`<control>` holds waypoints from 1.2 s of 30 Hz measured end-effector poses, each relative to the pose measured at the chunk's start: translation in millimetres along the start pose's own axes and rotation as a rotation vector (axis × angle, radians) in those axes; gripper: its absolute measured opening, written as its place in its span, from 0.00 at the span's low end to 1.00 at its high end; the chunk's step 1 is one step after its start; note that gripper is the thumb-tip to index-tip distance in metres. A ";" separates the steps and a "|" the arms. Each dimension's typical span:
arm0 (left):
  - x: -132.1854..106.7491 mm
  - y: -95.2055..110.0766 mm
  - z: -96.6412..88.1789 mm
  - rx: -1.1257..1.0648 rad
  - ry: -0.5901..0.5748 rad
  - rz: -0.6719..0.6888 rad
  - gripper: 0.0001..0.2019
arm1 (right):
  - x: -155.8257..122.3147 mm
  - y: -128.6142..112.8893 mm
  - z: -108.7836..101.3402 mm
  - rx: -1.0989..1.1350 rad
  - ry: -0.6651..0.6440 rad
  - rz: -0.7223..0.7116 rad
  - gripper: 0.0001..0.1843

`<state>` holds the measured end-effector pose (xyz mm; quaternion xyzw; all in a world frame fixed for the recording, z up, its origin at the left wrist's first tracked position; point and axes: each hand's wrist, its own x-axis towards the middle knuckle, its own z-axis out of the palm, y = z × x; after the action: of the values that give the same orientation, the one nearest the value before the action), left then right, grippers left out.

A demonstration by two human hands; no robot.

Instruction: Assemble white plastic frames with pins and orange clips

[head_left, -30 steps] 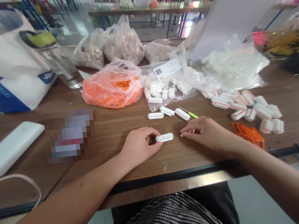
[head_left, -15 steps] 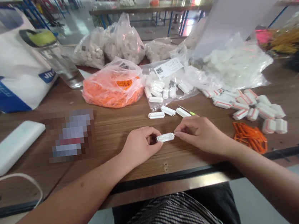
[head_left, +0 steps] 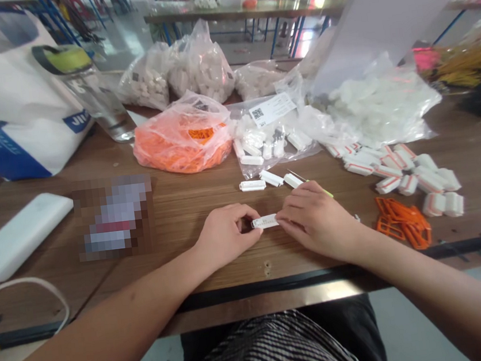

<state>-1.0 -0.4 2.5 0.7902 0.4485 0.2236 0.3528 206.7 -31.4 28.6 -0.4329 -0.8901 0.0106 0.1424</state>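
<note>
Between my two hands is a small white plastic housing (head_left: 266, 221), long and narrow, with a row of marks along its upper face. My left hand (head_left: 225, 232) pinches its left end between thumb and forefinger. The fingers of my right hand (head_left: 316, 218) close over its right end and hide that part. Just behind lie similar white housings (head_left: 252, 185). A thin pointed tool with a yellow-green handle (head_left: 327, 193) is partly covered by my right hand.
Right of my hands are orange plastic frames (head_left: 404, 222) and a heap of white pieces with orange strips (head_left: 429, 178). Behind stand a bag of orange parts (head_left: 182, 143) and bags of white parts (head_left: 261, 134). Leftward are a bottle (head_left: 96, 98) and a white power bank (head_left: 16, 238).
My right hand has moved slightly left, its fingers now covering the housing's right end. The pointed tool's handle shows further right. A tiny pale bit has appeared by my right wrist.
</note>
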 end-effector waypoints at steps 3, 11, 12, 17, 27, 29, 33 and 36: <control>0.2 0.3 0.4 0.004 0.011 0.001 0.06 | -5.9 -3.8 -1.1 -0.104 0.055 -0.041 0.14; -0.7 -1.5 1.3 0.001 0.018 0.005 0.06 | -10.9 -8.5 5.4 -0.094 0.152 -0.064 0.13; -0.9 -1.8 1.1 0.005 0.019 0.008 0.06 | -10.2 -8.8 5.1 -0.081 0.143 -0.057 0.14; -0.6 -1.8 -0.6 0.030 0.010 0.017 0.06 | -15.5 17.9 -8.4 0.081 0.135 0.074 0.13; -1.0 -3.6 -2.1 0.032 0.009 0.041 0.06 | -22.5 93.0 -21.3 -0.074 -0.176 0.570 0.15; -1.3 -3.8 -2.3 0.034 0.008 0.048 0.06 | -20.7 90.1 -18.9 -0.167 -0.258 0.518 0.15; -1.2 -3.4 -2.2 0.028 0.000 0.052 0.06 | -14.4 81.5 -14.8 -0.350 -0.354 0.512 0.16; -0.9 -2.8 -2.6 0.026 -0.005 0.051 0.06 | -9.8 78.3 -12.3 -0.398 -0.362 0.544 0.14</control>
<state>-4.7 0.7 2.1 0.8065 0.4301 0.2249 0.3377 275.8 8.6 26.9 -0.6635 -0.7382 -0.0487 -0.1118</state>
